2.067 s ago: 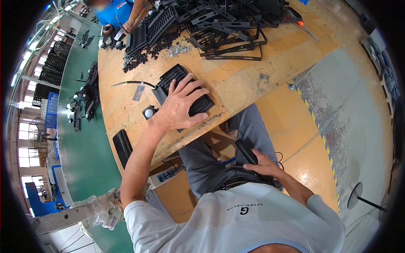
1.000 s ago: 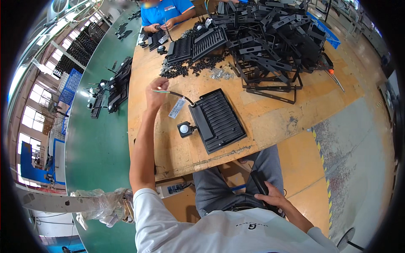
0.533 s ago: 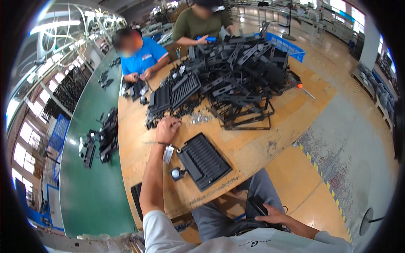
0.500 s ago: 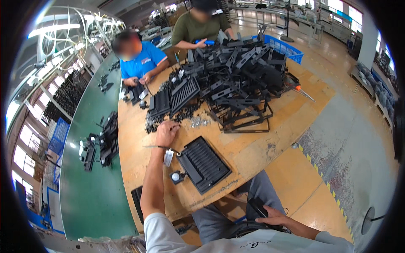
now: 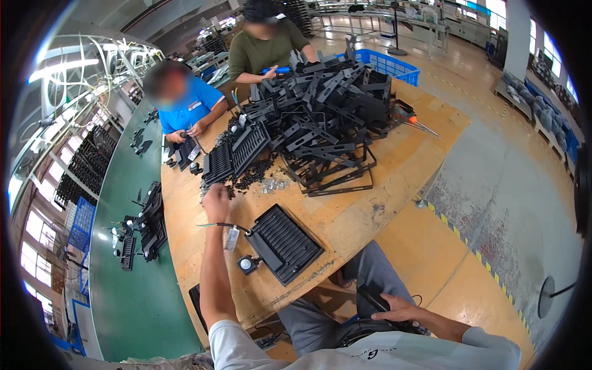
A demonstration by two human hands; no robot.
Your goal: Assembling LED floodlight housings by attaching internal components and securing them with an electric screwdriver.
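My left hand point(image 5: 216, 202) reaches to the near edge of a heap of small black parts point(image 5: 251, 176). Its fingers are curled and slightly blurred; anything between them is too small to make out. Close by lie small silvery pieces point(image 5: 274, 185). Below that hand, a black finned floodlight housing point(image 5: 287, 243) rests on the wooden table, with a cable, a white tag point(image 5: 232, 239) and a small sensor with a white dome point(image 5: 248, 264). Over my lap, my right hand point(image 5: 398, 308) is closed around a black handheld object point(image 5: 372, 301) whose kind I cannot tell.
A tall pile of black metal brackets point(image 5: 333, 117) covers the table's far part. A screwdriver with an orange handle point(image 5: 414, 120) lies to its right. More lamps point(image 5: 154, 222) sit on the green bench point(image 5: 117, 302). Two people work across the table, near a blue crate point(image 5: 394, 66).
My left hand has shifted slightly left and nearer along the edge of the small parts. The right hand keeps its hold on the black object. The whole view has shifted a little.
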